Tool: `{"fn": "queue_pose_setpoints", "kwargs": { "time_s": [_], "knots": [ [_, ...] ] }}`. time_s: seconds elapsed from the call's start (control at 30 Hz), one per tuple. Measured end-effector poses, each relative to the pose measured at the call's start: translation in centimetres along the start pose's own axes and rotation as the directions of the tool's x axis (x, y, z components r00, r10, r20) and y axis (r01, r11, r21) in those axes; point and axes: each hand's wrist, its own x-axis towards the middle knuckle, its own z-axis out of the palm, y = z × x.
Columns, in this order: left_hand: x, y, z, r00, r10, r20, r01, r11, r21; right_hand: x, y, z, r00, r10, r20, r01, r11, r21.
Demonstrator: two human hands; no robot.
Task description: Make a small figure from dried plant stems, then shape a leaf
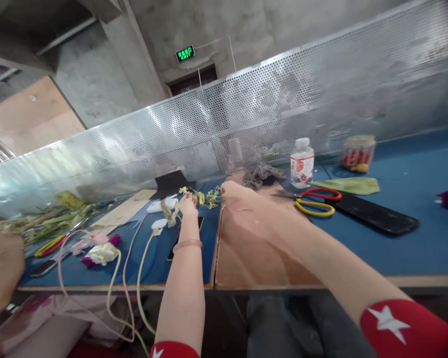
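Note:
My left hand (187, 204) reaches over the blue table, its fingers closed on a yellow-green plant sprig (200, 198). To the right, my right hand (229, 191) is closed beside the leafy end of a green sprig (212, 198); its fingertips and whatever they hold are hidden or too small to make out. Beneath my left wrist lies a dark phone (173, 246). White power banks (160, 205) with cables sit just left of my left hand. Grey string (263, 174) lies beyond my right hand.
Right side: a white bottle (302, 164), red-and-yellow scissors (317, 201), a black phone (373, 214), a green husk (349, 185) and a jar (358, 151). Left side: a person's arm (5, 263), plant strips (45, 221), other scissors (54, 244) and looping cables (125, 263). A perforated metal divider (216, 119) runs behind.

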Motion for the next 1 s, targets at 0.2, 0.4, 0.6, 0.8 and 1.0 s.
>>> {"fn": "queue_pose_setpoints", "kwargs": {
  "time_s": [0.2, 0.4, 0.6, 0.8, 1.0],
  "knots": [
    [2.1, -1.7, 3.1, 0.999, -0.037, -0.008, 0.037, 0.999, -0.009, 5.7, -3.3, 1.1, 0.947, 0.017, 0.321, 0.022, 0.993, -0.117],
    [2.7, -1.2, 2.1, 0.997, 0.042, 0.064, -0.043, 0.999, 0.017, 7.6, -1.0, 1.1, 0.881, -0.038, 0.471, 0.102, 0.989, -0.111],
    [2.1, 0.1, 0.5, 0.975, 0.016, 0.223, -0.046, 0.990, 0.132, 7.2, 3.1, -1.5, 0.861, -0.120, 0.494, 0.141, 0.990, -0.006],
    [0.4, -0.6, 1.2, 0.904, -0.013, 0.427, -0.106, 0.961, 0.256, 6.4, 4.3, -3.5, 0.862, -0.232, 0.451, 0.159, 0.968, 0.195],
    [-0.4, -1.6, 2.3, 0.884, 0.000, 0.468, -0.165, 0.935, 0.313, 6.5, 4.2, -3.6, 0.869, -0.308, 0.388, 0.147, 0.909, 0.391]
  ]
}}
